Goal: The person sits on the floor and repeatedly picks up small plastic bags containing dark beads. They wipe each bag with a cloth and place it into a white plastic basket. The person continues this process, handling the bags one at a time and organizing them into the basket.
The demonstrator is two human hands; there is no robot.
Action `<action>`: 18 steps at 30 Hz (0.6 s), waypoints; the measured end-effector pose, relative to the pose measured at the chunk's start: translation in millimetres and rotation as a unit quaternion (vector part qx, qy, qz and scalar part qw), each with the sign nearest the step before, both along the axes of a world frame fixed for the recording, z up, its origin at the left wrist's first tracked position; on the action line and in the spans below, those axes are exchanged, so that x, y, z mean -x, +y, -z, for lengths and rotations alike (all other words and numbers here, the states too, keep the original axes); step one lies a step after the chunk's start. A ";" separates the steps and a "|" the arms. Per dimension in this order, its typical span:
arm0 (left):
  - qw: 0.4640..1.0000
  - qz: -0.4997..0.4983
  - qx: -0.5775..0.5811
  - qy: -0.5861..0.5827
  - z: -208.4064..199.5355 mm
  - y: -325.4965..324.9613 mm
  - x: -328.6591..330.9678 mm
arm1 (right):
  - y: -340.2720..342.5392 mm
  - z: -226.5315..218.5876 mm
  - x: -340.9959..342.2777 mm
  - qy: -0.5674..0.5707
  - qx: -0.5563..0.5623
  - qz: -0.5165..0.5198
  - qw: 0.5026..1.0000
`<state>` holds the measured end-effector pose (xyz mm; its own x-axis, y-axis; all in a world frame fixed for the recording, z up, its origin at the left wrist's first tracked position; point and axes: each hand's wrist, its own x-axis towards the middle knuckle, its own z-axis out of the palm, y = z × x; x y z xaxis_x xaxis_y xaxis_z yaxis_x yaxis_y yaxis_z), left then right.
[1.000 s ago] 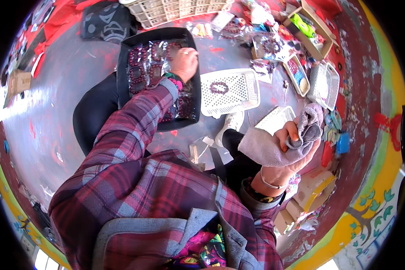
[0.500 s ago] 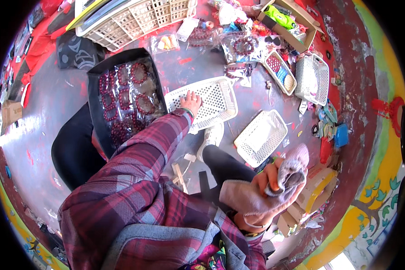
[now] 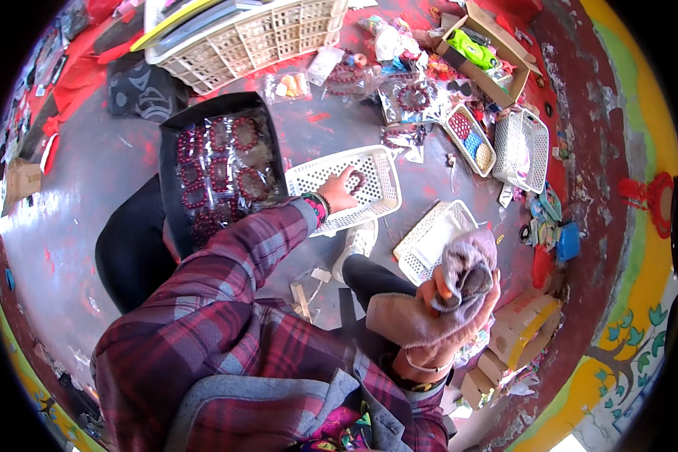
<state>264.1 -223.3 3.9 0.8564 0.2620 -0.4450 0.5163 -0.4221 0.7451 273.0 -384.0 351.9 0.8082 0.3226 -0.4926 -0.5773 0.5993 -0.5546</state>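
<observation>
My left hand (image 3: pixel 337 193) reaches into a white slotted basket (image 3: pixel 385 197) on the floor, and its fingertips pinch a dark bead bracelet (image 3: pixel 357 179) lying inside. Just left of it stands a black tray (image 3: pixel 175 129) filled with bagged dark red bracelets. My right hand (image 3: pixel 446 295) is raised near my knee and grips a bunched grey-pink cloth (image 3: pixel 465 265). A second, smaller white basket (image 3: pixel 414 248) lies just beyond that hand.
A big cream crate (image 3: pixel 264 38) stands at the back. Bagged bracelets (image 3: pixel 414 96), a small basket of beads (image 3: pixel 471 139), another white basket (image 3: pixel 521 149) and an open cardboard box (image 3: pixel 481 53) crowd the right. Small cartons (image 3: pixel 521 325) lie by the painted wall.
My left hand moved from the black tray over to the white basket and now rests on the bracelet there. The view shifted; my right hand keeps hold of the cloth.
</observation>
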 end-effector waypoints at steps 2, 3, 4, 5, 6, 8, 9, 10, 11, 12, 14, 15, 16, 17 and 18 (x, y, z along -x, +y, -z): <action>0.895 -0.075 0.433 -0.074 -40.6 16.0 8.2 | -6.3 8.8 3.4 0.009 -0.008 0.031 0.999; 0.840 -0.071 0.529 -0.101 -55.3 26.3 12.2 | 0.5 6.0 9.1 -0.031 -0.046 0.023 0.998; 0.796 -0.108 0.584 -0.117 -90.8 31.6 17.3 | 5.8 3.2 10.0 -0.114 -0.077 -0.035 0.990; 0.769 -0.102 0.617 -0.130 -131.3 40.3 24.7 | 7.6 0.6 12.8 -0.116 -0.074 -0.039 0.990; 0.740 -0.095 0.650 -0.144 -163.3 49.6 33.4 | 9.3 -3.5 16.5 -0.120 -0.070 -0.043 0.989; 0.637 -0.100 0.750 -0.149 -191.7 67.9 51.2 | 9.7 0.5 24.3 -0.152 0.001 -0.037 0.988; 0.574 -0.077 0.794 -0.183 -211.3 74.4 64.2 | 19.8 -3.6 29.5 -0.180 -0.002 -0.031 0.983; 0.556 -0.099 0.804 -0.185 -231.7 75.6 75.7 | 35.9 -8.1 36.1 -0.208 -0.005 -0.026 0.978; 0.554 -0.090 0.803 -0.203 -254.4 77.1 85.6 | 48.1 -19.8 44.5 -0.249 -0.022 -0.057 0.967; 0.550 -0.085 0.800 -0.225 -271.3 79.2 98.7 | 53.9 -17.7 52.1 -0.276 0.025 -0.101 0.955; 0.536 -0.119 0.804 -0.228 -287.6 79.9 117.2 | 62.1 2.9 62.4 -0.541 0.244 -0.189 0.782; 0.549 -0.209 0.774 -0.238 -290.0 77.6 120.7 | 75.6 1.4 76.6 -0.637 0.314 -0.195 0.677; 0.593 -0.206 0.734 -0.259 -300.4 72.1 127.7 | 87.0 0.6 94.0 -0.713 0.380 -0.190 0.558; 0.581 -0.176 0.751 -0.261 -303.7 70.2 135.1 | 96.2 2.7 102.1 -0.755 0.385 -0.196 0.494; 0.567 -0.151 0.767 -0.260 -303.4 69.8 145.4 | 104.4 5.2 110.9 -0.789 0.388 -0.205 0.430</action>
